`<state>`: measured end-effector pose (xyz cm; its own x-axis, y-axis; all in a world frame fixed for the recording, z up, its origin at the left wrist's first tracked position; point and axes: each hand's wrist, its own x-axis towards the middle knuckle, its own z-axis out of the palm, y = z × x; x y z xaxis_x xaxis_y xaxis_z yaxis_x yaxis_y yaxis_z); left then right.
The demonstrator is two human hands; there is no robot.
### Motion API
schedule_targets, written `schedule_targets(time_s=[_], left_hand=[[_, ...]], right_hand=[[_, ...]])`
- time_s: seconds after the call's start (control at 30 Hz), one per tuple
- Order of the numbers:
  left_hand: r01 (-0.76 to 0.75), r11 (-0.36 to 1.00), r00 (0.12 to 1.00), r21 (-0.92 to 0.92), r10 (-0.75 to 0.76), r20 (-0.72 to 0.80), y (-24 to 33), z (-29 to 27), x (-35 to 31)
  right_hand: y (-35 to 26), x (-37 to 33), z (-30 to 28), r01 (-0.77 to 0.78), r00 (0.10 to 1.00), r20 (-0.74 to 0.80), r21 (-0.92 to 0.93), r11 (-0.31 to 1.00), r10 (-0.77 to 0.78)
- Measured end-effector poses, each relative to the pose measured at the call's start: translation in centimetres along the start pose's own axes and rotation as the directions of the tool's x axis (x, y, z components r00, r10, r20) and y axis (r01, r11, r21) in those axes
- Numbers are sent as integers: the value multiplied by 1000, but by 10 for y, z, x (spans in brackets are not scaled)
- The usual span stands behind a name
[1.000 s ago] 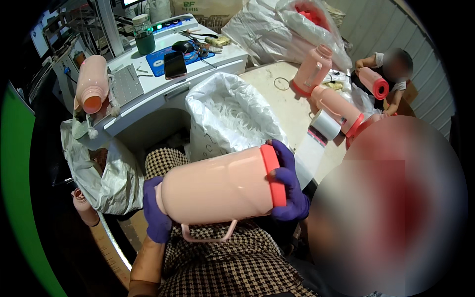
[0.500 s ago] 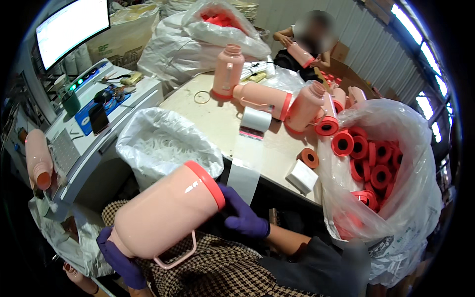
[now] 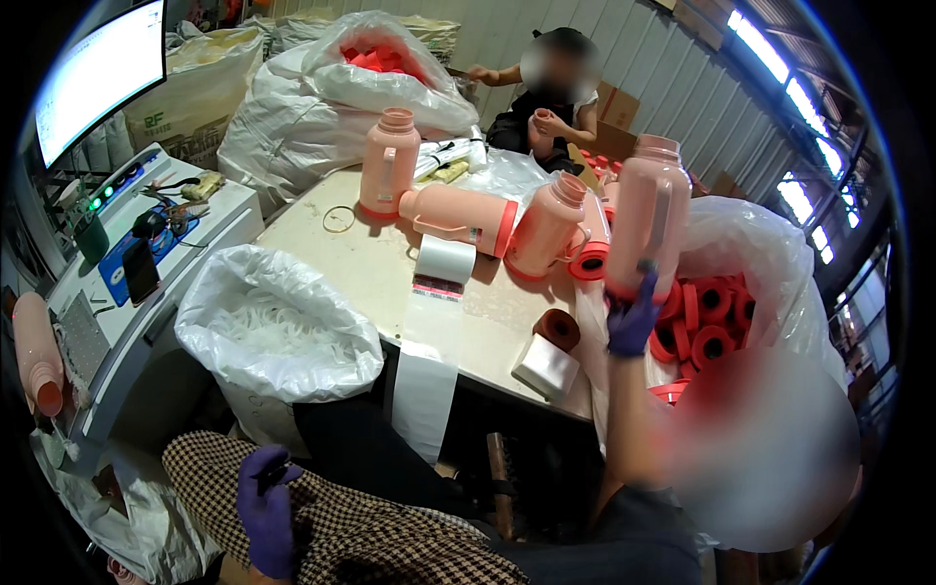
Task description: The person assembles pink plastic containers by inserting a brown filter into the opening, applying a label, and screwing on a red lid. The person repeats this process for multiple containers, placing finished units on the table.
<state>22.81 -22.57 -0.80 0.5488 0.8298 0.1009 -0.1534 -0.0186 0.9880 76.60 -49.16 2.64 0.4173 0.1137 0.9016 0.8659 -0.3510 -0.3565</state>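
Note:
My right hand (image 3: pixel 634 322), in a purple glove, grips a pink vacuum flask (image 3: pixel 648 219) low down by its red base. The flask is raised upright at the right, its open neck up and its handle showing, in front of the plastic bag (image 3: pixel 756 229) of red ring-shaped parts (image 3: pixel 717 302). Above my lap, my left hand (image 3: pixel 265 512), also gloved in purple, is empty with its fingers loosely bent and apart. Nearest to the held flask, another upright pink flask (image 3: pixel 548 229) stands on the table (image 3: pixel 307 234).
More pink flasks stand or lie across the table (image 3: pixel 388 166). A label roll (image 3: pixel 446 258), a brown tape roll (image 3: pixel 557 330) and a white box (image 3: pixel 545 368) lie near its front edge. A white sack (image 3: pixel 224 336) holds translucent rings. A co-worker (image 3: pixel 556 97) sits beyond, holding a flask.
The flask went from lying across both hands over my lap to upright in my right hand at the right. My left hand let go of its neck. The view shifted rightward.

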Motion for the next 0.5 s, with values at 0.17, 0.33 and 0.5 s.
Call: schedule_targets(time_s=[0.17, 0.33, 0.5], left_hand=[[-56, 990, 990, 127, 72, -121, -31, -50, -15], [-77, 917, 974, 391, 154, -169, -19, -86, -44], [-54, 958, 910, 280, 163, -382, -22, -146, -91]], right_hand=[[140, 75, 64, -200, 952, 169, -293, 935, 256], [207, 80, 91, -103, 882, 402, -348, 932, 248], [194, 57, 148, -127, 882, 379, -381, 916, 280]])
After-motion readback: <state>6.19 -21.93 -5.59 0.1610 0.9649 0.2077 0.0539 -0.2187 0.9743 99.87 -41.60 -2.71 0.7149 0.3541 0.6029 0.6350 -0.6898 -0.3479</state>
